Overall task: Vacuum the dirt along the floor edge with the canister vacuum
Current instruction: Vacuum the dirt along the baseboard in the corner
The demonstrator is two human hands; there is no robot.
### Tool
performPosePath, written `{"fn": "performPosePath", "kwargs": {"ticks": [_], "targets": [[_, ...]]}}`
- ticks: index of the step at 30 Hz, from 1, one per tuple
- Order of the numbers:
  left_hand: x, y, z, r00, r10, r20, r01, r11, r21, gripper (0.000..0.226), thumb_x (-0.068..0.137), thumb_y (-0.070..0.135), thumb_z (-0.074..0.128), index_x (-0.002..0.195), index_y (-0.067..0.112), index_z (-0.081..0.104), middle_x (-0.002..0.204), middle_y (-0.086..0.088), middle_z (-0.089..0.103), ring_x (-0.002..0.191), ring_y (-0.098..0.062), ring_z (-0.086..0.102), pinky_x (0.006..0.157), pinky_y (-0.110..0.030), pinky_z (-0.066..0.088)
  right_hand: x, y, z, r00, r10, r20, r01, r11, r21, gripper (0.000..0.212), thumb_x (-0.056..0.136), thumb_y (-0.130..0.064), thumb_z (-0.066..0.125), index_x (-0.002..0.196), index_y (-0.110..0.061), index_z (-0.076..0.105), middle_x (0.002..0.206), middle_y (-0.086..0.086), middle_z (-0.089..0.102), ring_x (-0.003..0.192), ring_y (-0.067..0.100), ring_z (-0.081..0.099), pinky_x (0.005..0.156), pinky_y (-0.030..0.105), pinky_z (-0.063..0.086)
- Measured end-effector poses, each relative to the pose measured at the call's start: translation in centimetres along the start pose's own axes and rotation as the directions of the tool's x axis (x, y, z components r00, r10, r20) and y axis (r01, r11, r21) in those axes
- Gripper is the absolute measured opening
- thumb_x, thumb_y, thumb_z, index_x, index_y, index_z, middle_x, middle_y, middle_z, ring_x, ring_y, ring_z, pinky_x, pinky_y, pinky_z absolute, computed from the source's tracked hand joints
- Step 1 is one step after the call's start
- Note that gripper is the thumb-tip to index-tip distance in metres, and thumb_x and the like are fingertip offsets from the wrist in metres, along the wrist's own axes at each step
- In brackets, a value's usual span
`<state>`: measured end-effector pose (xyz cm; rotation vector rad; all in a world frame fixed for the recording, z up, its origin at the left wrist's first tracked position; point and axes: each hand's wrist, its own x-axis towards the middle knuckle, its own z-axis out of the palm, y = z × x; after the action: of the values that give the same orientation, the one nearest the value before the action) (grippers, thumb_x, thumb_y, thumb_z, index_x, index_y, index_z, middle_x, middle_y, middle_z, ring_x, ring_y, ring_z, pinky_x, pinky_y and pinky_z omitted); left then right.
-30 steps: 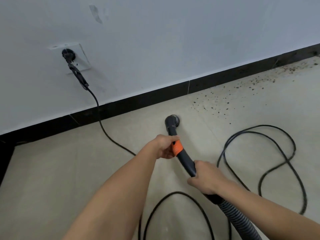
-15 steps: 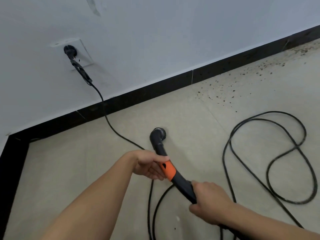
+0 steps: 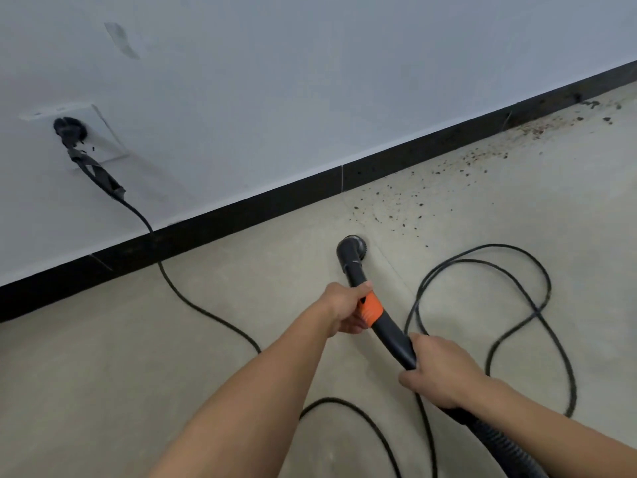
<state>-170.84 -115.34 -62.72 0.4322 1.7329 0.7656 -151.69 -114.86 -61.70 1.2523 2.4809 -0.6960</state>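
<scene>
Both arms reach forward and down. The left hand [image 3: 346, 310] curls round the wand [image 3: 393, 334] at its orange collar [image 3: 372, 309], thumb on top. The right hand [image 3: 439, 372] grips it lower down, just above the ribbed hose [image 3: 498, 441]. The nozzle [image 3: 351, 250] sits on the floor [image 3: 103, 374], near the skirting [image 3: 241, 219] and just short of the scattered dirt [image 3: 406, 205]. Half a second ago the nozzle lay farther left, well apart from the dirt; it has swung right toward it.

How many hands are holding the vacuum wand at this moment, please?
2. The left hand grips the wand at its orange collar; the right hand grips it farther back, near the ribbed hose.
</scene>
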Motion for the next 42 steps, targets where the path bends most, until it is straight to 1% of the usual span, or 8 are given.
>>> {"fn": "performPosePath", "kwargs": {"ticks": [3, 12, 21, 27, 30, 33, 38, 42], "targets": [[1.3, 1.9, 1.1, 1.0, 0.01, 0.029, -0.011, 1.0, 0.023, 0.042, 0.094, 0.041, 0.059, 0.098, 0.0, 0.056, 0.07, -0.014, 0.061, 0.055, -0.022, 0.061, 0.053, -0.028, 0.052, 1.3, 1.6, -0.4, 0.999, 0.037, -0.025, -0.037, 0.999, 0.025, 0.021, 0.079, -0.038, 0.06, 0.087, -0.028, 0.044, 0.08, -0.006, 0.054, 0.072, 0.016, 0.055, 0.056, 0.027, 0.038], [6.4, 9.0, 13.6, 0.972, 0.003, 0.236, -0.035, 0.991, 0.129, 0.04, 0.092, 0.038, 0.062, 0.105, 0.001, 0.056, 0.077, -0.014, 0.061, 0.06, -0.024, 0.061, 0.057, -0.029, 0.051, 1.1, 12.6, -3.2, 0.956, 0.287, -0.066, -0.273, 0.947, 0.167, 0.024, 0.078, -0.041, 0.062, 0.09, -0.028, 0.045, 0.072, -0.008, 0.051, 0.067, 0.016, 0.052, 0.052, 0.027, 0.033], [4.6, 6.3, 6.6, 0.897, -0.3, 0.324, 0.197, 0.929, 0.314, 0.047, 0.087, 0.041, 0.066, 0.105, -0.003, 0.066, 0.098, -0.022, 0.072, 0.081, -0.027, 0.07, 0.07, -0.03, 0.054, -0.9, 8.8, -0.2, 0.986, 0.129, 0.107, -0.151, 0.959, 0.241, 0.028, 0.078, -0.04, 0.056, 0.096, -0.025, 0.04, 0.081, -0.003, 0.05, 0.073, 0.024, 0.047, 0.066, 0.031, 0.038], [4.5, 7.2, 13.0, 0.901, -0.262, 0.344, 0.175, 0.948, 0.264, 0.053, 0.086, 0.041, 0.069, 0.111, -0.006, 0.062, 0.093, -0.019, 0.073, 0.078, -0.026, 0.071, 0.07, -0.032, 0.058, -2.5, 13.8, -1.2, 0.953, 0.251, 0.17, -0.288, 0.925, 0.249, 0.028, 0.08, -0.042, 0.058, 0.098, -0.031, 0.039, 0.084, -0.004, 0.053, 0.082, 0.023, 0.059, 0.069, 0.029, 0.04], [4.9, 9.2, 18.0, 0.939, -0.181, 0.291, 0.124, 0.971, 0.202, 0.043, 0.087, 0.039, 0.069, 0.1, -0.001, 0.061, 0.076, -0.013, 0.066, 0.066, -0.024, 0.066, 0.064, -0.033, 0.057, -2.3, 16.4, -2.1, 0.927, 0.349, 0.136, -0.374, 0.872, 0.314, 0.026, 0.08, -0.037, 0.059, 0.098, -0.032, 0.042, 0.075, -0.01, 0.051, 0.075, 0.017, 0.058, 0.066, 0.026, 0.043], [5.4, 10.9, 20.2, 0.974, -0.129, 0.189, 0.095, 0.98, 0.178, 0.044, 0.088, 0.039, 0.068, 0.105, -0.001, 0.059, 0.083, -0.014, 0.062, 0.07, -0.025, 0.062, 0.061, -0.033, 0.057, -1.1, 16.9, -2.8, 0.917, 0.383, 0.11, -0.395, 0.837, 0.379, 0.027, 0.083, -0.034, 0.063, 0.103, -0.032, 0.045, 0.079, -0.014, 0.052, 0.07, 0.007, 0.054, 0.059, 0.02, 0.038], [4.7, 11.4, 15.2, 0.972, -0.231, 0.038, 0.217, 0.948, 0.234, 0.04, 0.09, 0.039, 0.065, 0.095, 0.0, 0.06, 0.076, -0.013, 0.061, 0.066, -0.024, 0.062, 0.058, -0.033, 0.056, 1.8, 14.0, -4.0, 0.948, 0.207, 0.24, -0.282, 0.897, 0.341, 0.018, 0.094, -0.03, 0.054, 0.105, -0.025, 0.041, 0.085, -0.005, 0.051, 0.086, 0.018, 0.053, 0.076, 0.028, 0.042], [3.3, 11.1, 11.8, 0.962, -0.273, -0.026, 0.271, 0.935, 0.227, 0.043, 0.094, 0.038, 0.06, 0.11, -0.002, 0.057, 0.084, -0.014, 0.063, 0.068, -0.026, 0.064, 0.059, -0.034, 0.054, 3.6, 12.5, -5.6, 0.912, 0.11, 0.395, -0.237, 0.928, 0.287, 0.035, 0.102, -0.029, 0.042, 0.134, -0.016, 0.04, 0.131, 0.009, 0.053, 0.114, 0.023, 0.054, 0.096, 0.035, 0.042]]}}
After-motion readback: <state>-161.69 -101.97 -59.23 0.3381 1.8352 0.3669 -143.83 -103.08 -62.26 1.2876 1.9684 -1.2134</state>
